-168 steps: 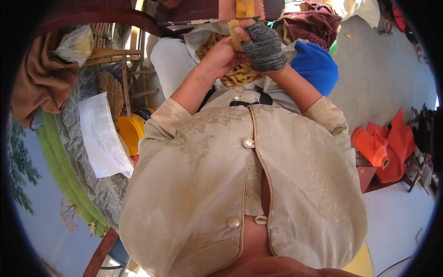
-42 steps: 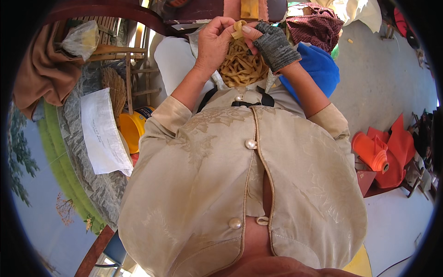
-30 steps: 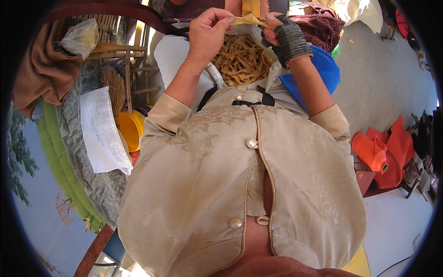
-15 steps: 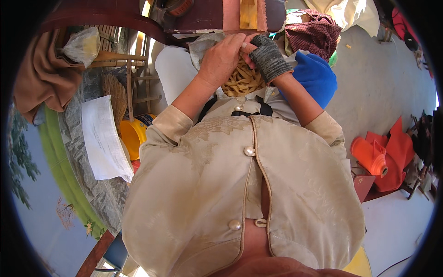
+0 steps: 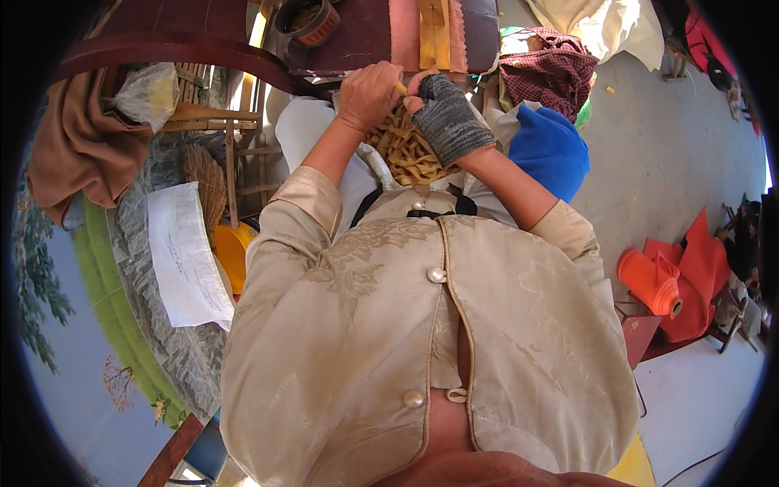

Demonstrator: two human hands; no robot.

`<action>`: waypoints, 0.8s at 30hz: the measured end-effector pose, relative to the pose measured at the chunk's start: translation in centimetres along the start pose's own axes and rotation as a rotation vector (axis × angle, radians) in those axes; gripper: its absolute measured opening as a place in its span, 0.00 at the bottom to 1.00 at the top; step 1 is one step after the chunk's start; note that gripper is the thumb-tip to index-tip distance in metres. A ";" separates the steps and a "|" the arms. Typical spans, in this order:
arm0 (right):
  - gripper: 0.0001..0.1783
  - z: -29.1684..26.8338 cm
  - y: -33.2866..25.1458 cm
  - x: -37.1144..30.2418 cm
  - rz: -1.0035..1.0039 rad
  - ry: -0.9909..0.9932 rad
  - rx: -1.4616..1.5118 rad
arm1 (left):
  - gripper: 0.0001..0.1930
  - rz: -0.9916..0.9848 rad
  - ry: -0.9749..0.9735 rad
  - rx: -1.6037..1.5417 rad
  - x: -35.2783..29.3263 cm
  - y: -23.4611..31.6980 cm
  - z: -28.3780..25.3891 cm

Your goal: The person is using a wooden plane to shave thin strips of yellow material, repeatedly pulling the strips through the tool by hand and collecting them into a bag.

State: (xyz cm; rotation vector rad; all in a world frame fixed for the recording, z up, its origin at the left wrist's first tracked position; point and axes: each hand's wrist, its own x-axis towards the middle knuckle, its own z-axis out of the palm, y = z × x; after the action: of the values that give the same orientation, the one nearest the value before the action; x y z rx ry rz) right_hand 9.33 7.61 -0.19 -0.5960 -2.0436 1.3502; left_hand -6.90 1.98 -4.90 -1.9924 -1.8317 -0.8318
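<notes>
Both hands are close together over my lap, just short of the dark red table edge. My left hand (image 5: 367, 97), bare, is closed with its knuckles up. My right hand (image 5: 442, 118), in a grey fingerless knit glove, is closed in a pinch facing it. A small yellowish strip (image 5: 401, 88) bridges the gap between the two hands; its ends are hidden in the fingers. Below them lies a heap of similar yellow-brown curled strips (image 5: 412, 154) in a pale bag or cloth on my lap. What the strips are made of I cannot tell.
Ahead stands a dark red table (image 5: 357, 45) with a yellow wooden block (image 5: 434, 36) on pink cloth (image 5: 403, 40) and a round orange-red container (image 5: 315, 26). A wooden chair frame (image 5: 231, 162) is on the left. Blue cloth (image 5: 550, 152) lies right; an orange jug (image 5: 649, 280) stands farther right.
My hands have drawn slightly apart, and the yellowish strip now shows between them. My right hand has shifted a little left. The view has tilted, showing more of the table.
</notes>
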 end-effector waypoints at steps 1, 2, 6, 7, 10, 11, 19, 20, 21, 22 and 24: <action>0.09 -0.3 0.3 0.3 0.051 0.039 -0.007 | 0.10 -0.101 -0.041 -0.060 0.2 0.4 0.1; 0.09 -0.7 0.8 0.8 0.102 0.077 -0.016 | 0.10 -0.203 -0.080 -0.122 0.7 1.0 -0.1; 0.11 -3.4 4.2 3.8 0.184 0.093 -0.045 | 0.08 -0.815 -0.157 -1.277 2.8 2.1 -0.5; 0.12 -3.8 5.3 4.3 0.200 0.113 -0.041 | 0.08 -0.985 -0.188 -1.648 3.3 2.2 -0.6; 0.14 -4.2 6.0 5.2 0.232 0.124 -0.082 | 0.07 -0.946 -0.128 -1.485 4.0 1.6 -0.3; 0.14 -4.3 6.2 5.4 0.242 0.120 -0.104 | 0.07 -0.925 -0.123 -1.387 4.3 1.4 -0.1; 0.14 -4.4 7.1 7.9 0.158 0.099 -0.194 | 0.07 -0.917 -0.091 -1.088 5.6 0.4 0.9; 0.15 -4.7 6.8 8.3 0.167 0.083 -0.276 | 0.07 -0.926 -0.100 -1.065 5.8 0.4 0.9; 0.16 -4.8 6.7 8.6 0.174 0.066 -0.358 | 0.08 -0.899 -0.111 -0.971 5.9 0.0 1.3; 0.16 -4.6 6.8 8.5 0.145 0.079 -0.379 | 0.08 -0.872 -0.122 -0.876 5.8 -0.7 2.0; 0.15 -3.9 7.6 8.0 0.087 0.107 -0.428 | 0.10 -0.799 -0.173 -0.643 5.4 -1.4 3.1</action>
State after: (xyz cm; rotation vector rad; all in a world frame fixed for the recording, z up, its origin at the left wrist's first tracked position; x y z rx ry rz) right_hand 6.62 18.31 -4.17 -0.9285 -2.2510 0.9027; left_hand -7.51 8.31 -4.34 -1.6142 -2.7852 -1.6838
